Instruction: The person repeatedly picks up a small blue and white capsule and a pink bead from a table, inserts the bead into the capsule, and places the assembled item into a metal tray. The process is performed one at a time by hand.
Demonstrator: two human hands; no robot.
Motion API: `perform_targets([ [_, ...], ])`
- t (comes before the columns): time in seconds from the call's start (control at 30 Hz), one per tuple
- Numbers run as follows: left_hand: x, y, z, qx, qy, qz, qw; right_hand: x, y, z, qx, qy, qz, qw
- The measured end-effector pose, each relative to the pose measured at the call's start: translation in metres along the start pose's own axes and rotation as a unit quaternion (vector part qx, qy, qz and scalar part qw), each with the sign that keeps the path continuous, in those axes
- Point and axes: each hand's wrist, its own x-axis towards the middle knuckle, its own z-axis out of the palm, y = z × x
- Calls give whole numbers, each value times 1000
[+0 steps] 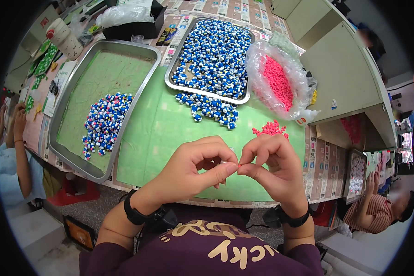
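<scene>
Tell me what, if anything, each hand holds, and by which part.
The right hand pinches a tiny red piece; the left hand, apparently a small whitish thing. The gripped parts are hidden.

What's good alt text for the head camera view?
A person's left hand and right hand meet, pinched, at a tiny, mostly hidden red bit, over a green table cover. Beyond are a metal tray heaped with small blue-and-white pieces and a clear bag of pink pieces; a second, partly filled tray lies left.
</scene>
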Motion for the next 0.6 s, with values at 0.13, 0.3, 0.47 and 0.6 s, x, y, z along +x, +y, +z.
perform_targets([
  [0.13,4,-3,-2,292,35,207,933,-1,-3,5,93,32,92,991],
  [0.3,6,-6,-3,345,56,258,901,-1,-2,9,181,54,137,972],
  [0.47,2,-8,-7,194,94,99,971,-1,12,2,-39,37,23,998],
  [0.6,-1,-8,-22,66,137,10,988,3,25,-6,-330,-63,-80,939],
])
